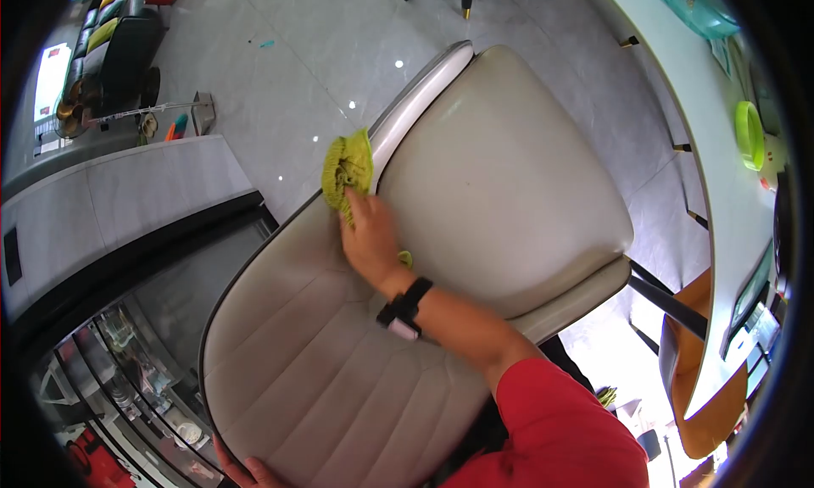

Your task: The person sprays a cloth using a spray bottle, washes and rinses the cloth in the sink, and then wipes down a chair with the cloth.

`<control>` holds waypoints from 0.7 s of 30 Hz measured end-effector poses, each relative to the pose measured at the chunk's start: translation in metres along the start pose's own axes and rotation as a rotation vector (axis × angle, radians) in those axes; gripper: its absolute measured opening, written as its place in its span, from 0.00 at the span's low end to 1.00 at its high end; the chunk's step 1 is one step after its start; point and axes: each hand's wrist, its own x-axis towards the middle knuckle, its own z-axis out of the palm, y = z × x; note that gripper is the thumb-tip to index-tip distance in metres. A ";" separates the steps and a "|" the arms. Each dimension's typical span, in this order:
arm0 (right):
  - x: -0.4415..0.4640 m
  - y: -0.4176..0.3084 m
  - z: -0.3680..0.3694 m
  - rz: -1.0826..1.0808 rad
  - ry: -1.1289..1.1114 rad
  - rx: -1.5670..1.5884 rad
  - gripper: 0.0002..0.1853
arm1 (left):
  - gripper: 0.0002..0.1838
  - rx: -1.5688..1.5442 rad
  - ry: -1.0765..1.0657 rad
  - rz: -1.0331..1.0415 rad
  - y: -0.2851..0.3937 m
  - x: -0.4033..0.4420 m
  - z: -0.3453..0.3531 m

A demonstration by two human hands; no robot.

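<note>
A beige padded chair [288, 344] with a stitched backrest and a smooth seat cushion [509, 174] fills the middle of the view. My right hand [370, 238], with a dark band on the wrist, presses a yellow-green cloth [348, 164] onto the top of the chair's side edge, where arm and seat meet. The cloth is bunched, and my fingers are closed on it. A small bit of the same colour shows beside my wrist. At the bottom left, my left hand [250, 474] grips the rim of the backrest; only some of its fingers show.
To the left stands a cabinet [136, 187] with a dark-framed glass front and items inside. A white table [678, 89] curves along the right, holding a green ring-shaped item [749, 135]. An orange-brown chair [704, 395] is at lower right. Grey tiled floor [280, 47] lies beyond.
</note>
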 end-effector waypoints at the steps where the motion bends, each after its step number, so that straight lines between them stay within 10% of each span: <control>1: -0.012 -0.010 0.000 -0.024 -0.008 0.052 0.22 | 0.33 0.006 -0.004 -0.005 -0.002 -0.002 -0.003; 6: -0.088 -0.051 -0.043 0.003 -0.593 0.168 0.20 | 0.33 -0.023 -0.023 0.005 0.000 0.000 -0.001; 14: -0.026 -0.004 0.005 0.009 0.006 0.148 0.20 | 0.32 0.124 -0.016 0.043 -0.008 0.000 -0.006; 20: -0.096 -0.008 -0.085 -0.031 -0.878 0.166 0.21 | 0.35 0.042 -0.008 -0.038 0.001 -0.002 -0.003; 21: -0.088 -0.008 -0.111 0.235 -0.852 0.400 0.18 | 0.36 0.084 0.002 -0.015 -0.006 -0.002 -0.006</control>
